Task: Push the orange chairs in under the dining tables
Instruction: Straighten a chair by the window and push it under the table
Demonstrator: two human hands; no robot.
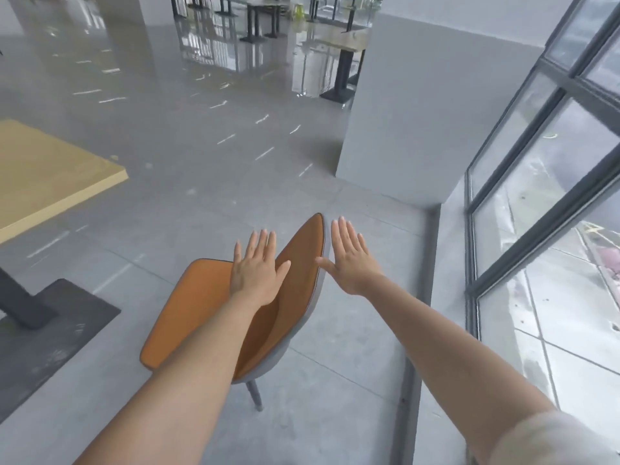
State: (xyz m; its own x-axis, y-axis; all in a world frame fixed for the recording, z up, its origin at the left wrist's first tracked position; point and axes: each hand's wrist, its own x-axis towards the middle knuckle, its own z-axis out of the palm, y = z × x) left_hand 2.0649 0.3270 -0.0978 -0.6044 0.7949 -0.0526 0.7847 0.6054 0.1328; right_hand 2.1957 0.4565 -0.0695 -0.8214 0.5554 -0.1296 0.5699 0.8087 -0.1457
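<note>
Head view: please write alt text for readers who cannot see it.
The left hand and right hand, both open, reach toward an orange padded chair with a grey shell, on grey floor tiles away from the light wooden dining table at left; windows at right.

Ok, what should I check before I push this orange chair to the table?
1. Hands gripping chair: not ok; left hand and right hand are open, fingers straight.
2. Chair tucked in: not ok; orange chair stands apart from the wooden table.
3. Path: ok; only grey floor shows between them.
4. Seat faces table: ok, roughly.
5. Chair legs all down: cannot tell; one leg shows.
</note>
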